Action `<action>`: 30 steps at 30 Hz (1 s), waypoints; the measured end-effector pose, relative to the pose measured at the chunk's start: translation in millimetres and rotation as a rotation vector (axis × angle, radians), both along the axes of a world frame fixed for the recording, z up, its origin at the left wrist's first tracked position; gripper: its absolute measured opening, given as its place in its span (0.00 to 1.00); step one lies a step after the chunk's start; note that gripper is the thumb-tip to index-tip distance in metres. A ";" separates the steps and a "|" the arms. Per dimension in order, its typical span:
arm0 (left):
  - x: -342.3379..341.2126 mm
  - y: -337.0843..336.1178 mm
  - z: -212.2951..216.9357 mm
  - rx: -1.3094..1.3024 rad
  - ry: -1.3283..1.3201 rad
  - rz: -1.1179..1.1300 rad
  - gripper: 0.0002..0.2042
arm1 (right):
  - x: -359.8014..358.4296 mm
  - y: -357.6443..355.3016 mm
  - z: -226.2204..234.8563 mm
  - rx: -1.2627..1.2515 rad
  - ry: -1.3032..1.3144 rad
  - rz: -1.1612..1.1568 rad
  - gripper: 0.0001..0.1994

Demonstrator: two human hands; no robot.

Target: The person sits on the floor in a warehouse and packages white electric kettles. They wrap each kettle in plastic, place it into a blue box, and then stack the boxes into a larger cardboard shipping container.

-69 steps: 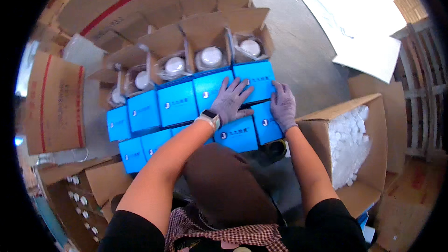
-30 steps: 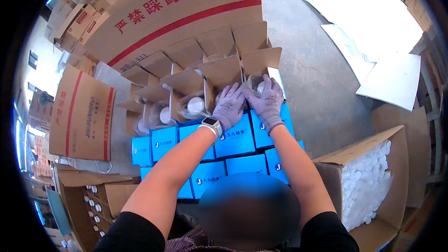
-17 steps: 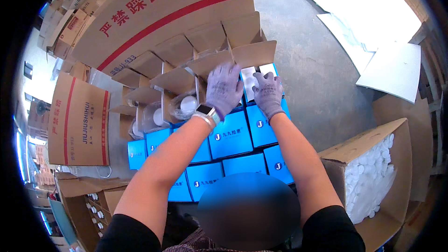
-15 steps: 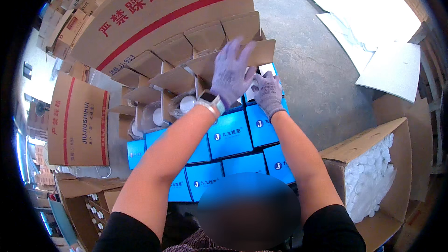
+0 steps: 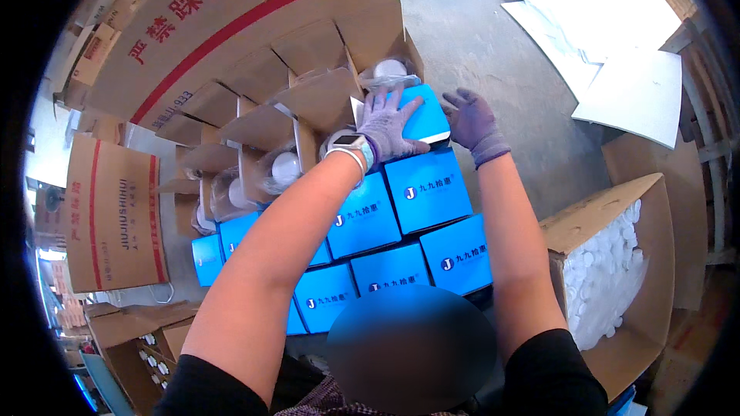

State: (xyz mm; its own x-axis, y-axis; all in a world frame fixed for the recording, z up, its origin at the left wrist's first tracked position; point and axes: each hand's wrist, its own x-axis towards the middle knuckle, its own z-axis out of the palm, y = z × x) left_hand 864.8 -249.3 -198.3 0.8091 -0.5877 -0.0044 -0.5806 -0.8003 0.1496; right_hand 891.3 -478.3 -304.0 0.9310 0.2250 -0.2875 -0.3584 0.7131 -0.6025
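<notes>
My left hand [image 5: 388, 125], in a grey-purple knit glove, lies spread on the top of a blue carton [image 5: 424, 114] at the far end of the blue carton row. Its fingers are apart and grip nothing. Just right of that carton, my gloved right hand [image 5: 475, 125] is open, fingers loosely bent, with nothing seen in it. Several more blue cartons [image 5: 425, 190] stand in two rows nearer me. Behind my left hand, cardboard dividers [image 5: 312, 100] form cells with white round-topped items in clear plastic, such as the white item [image 5: 390, 68].
A large brown carton panel [image 5: 254, 19] with a red stripe rises behind the dividers. At right, an open cardboard box [image 5: 609, 219] holds many small white round pieces [image 5: 605, 277]. White foam sheets [image 5: 632, 96] lie on the grey floor. Another open box [image 5: 135, 343] stands lower left.
My left hand has come down flat onto the far blue carton, whose blue top now shows. My right hand has moved off it to the right. The view has shifted slightly.
</notes>
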 end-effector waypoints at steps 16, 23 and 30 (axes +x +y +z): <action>-26.3 3.3 -49.0 0.010 -0.115 0.054 0.39 | -61.9 39.1 25.7 -1.358 -0.256 -0.108 0.23; -22.1 -1.3 -44.3 0.028 -0.039 0.092 0.43 | -64.4 31.4 16.4 -1.317 -0.172 -0.077 0.27; -118.4 73.1 0.7 -0.446 -0.329 0.192 0.36 | -111.1 84.2 71.7 -1.555 -0.729 -0.449 0.20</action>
State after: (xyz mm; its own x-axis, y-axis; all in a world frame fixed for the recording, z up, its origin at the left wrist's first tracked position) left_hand 746.4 -176.2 -197.6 0.8183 -0.3177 0.4790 -0.5043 -0.7967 0.3330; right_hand 780.1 -394.1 -232.3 0.8626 -0.1105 0.4936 0.3085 -0.6586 -0.6864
